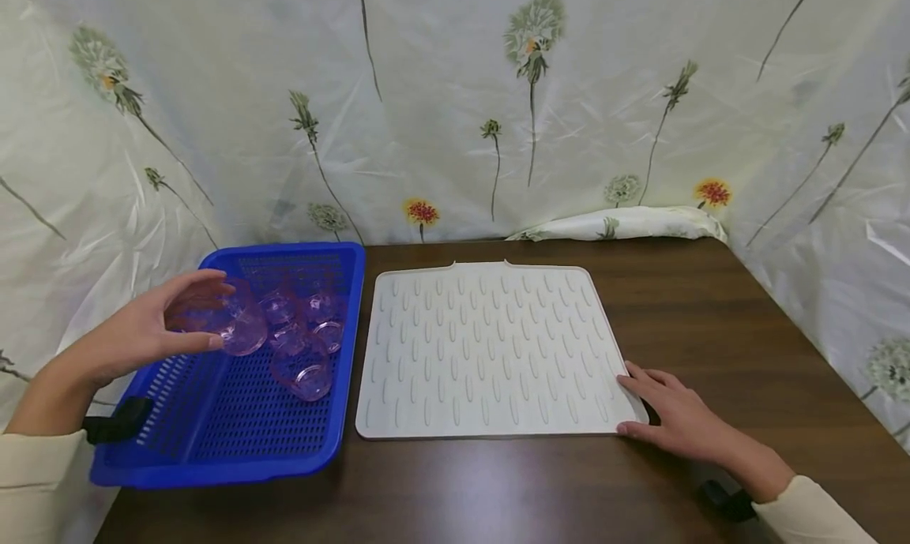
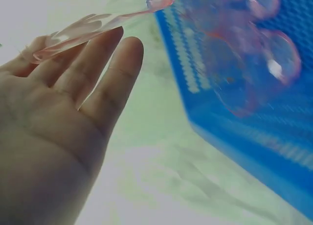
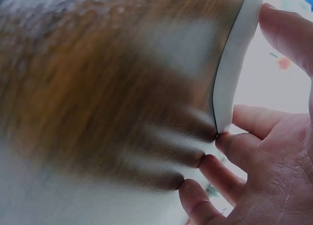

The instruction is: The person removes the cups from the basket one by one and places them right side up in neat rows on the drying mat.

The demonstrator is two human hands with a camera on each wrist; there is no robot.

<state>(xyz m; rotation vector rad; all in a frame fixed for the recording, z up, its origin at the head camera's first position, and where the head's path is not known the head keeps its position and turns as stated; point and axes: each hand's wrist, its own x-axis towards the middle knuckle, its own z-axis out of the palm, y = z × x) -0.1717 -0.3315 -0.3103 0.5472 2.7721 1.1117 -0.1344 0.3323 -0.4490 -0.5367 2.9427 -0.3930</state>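
My left hand (image 1: 152, 315) reaches over the left side of a blue plastic basket (image 1: 249, 473). Its fingers and thumb curve round a clear pink cup (image 1: 245, 327), which is tilted. In the left wrist view the cup's rim (image 2: 78, 39) lies along the fingers of my left hand (image 2: 63, 102). Several more clear pink cups (image 1: 310, 374) sit in the basket's right half. On the right, my right hand (image 1: 678, 414) rests at the near right corner of a white ridged draining board (image 1: 490, 354), thumb and fingertips touching the board's edge (image 3: 232, 83) and the table.
Both the basket and the board lie on a dark brown wooden table (image 1: 675, 307), side by side with a narrow gap. A floral plastic curtain (image 1: 441, 110) hangs behind and along the sides. Part of it bunches up (image 1: 626, 224) on the table's far edge.
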